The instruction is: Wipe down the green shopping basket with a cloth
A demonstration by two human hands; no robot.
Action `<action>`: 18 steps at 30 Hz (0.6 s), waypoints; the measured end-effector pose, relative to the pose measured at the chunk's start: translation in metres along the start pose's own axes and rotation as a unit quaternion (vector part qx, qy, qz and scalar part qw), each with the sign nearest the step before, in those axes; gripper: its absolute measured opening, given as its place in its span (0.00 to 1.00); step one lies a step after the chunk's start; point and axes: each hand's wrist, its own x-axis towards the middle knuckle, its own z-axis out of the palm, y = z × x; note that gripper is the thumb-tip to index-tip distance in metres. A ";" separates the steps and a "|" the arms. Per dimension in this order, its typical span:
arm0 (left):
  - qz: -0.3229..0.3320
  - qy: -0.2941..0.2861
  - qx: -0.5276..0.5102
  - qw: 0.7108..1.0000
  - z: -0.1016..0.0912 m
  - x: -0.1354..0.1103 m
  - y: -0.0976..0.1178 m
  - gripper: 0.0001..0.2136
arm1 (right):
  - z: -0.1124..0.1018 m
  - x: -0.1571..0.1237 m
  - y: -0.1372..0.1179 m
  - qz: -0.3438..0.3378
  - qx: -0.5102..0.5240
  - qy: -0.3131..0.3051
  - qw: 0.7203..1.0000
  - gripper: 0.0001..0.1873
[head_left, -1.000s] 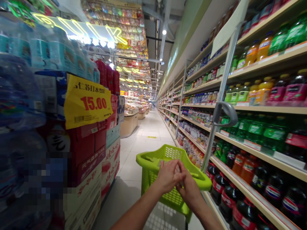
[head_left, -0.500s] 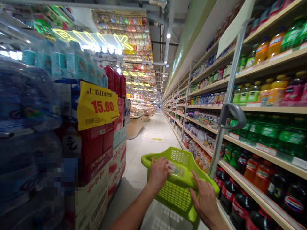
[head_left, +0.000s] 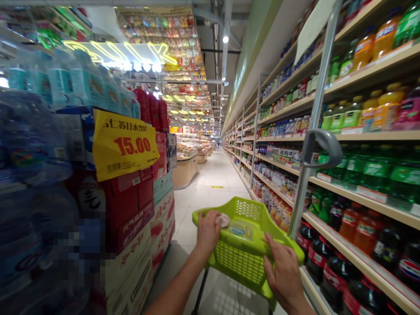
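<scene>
A lime-green plastic trolley basket [head_left: 242, 261] stands in front of me in a shop aisle, its grey handle [head_left: 320, 146] rising at the right. My left hand [head_left: 207, 231] is closed on a small clear packet [head_left: 236, 228] and holds it over the basket's near rim. My right hand [head_left: 282, 271] lies with fingers apart against the basket's near right rim and holds nothing.
Shelves of soft-drink bottles [head_left: 361, 175] run along the right. On the left stands a stack of water packs and red cartons [head_left: 131, 205] with a yellow 15.00 price sign [head_left: 124, 144]. The tiled aisle floor [head_left: 210, 183] stretches ahead between them.
My hands were together over the basket; they have parted. The left hand now holds the packet over the rim and the right hand has dropped to the near right edge.
</scene>
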 end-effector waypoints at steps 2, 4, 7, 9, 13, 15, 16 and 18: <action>0.074 -0.034 -0.034 0.996 0.016 -0.010 0.032 0.11 | 0.000 0.003 0.003 -0.011 -0.003 -0.017 1.000 0.29; 0.150 -0.064 -0.054 0.985 0.031 -0.020 0.061 0.12 | -0.001 0.007 0.012 -0.015 -0.010 -0.032 0.999 0.28; 0.183 -0.082 -0.055 0.978 0.036 -0.021 0.066 0.17 | -0.005 0.011 0.029 0.058 -0.028 -0.025 0.998 0.26; 0.123 -0.063 -0.036 0.990 0.028 -0.013 0.046 0.19 | -0.007 0.011 0.036 0.112 -0.024 -0.022 0.993 0.25; 0.009 -0.025 0.001 1.000 0.020 0.001 0.026 0.15 | -0.004 0.007 0.034 0.151 0.008 -0.033 0.988 0.26; 0.069 -0.057 -0.009 0.996 0.033 -0.004 0.049 0.14 | -0.001 0.005 0.028 0.162 0.022 -0.040 0.986 0.27; 0.121 -0.082 -0.017 0.989 0.042 -0.010 0.065 0.12 | 0.000 0.005 0.026 0.166 0.028 -0.037 0.985 0.28; 0.186 -0.125 -0.032 0.974 0.060 -0.023 0.097 0.07 | 0.000 0.004 0.022 0.176 0.038 -0.018 0.983 0.28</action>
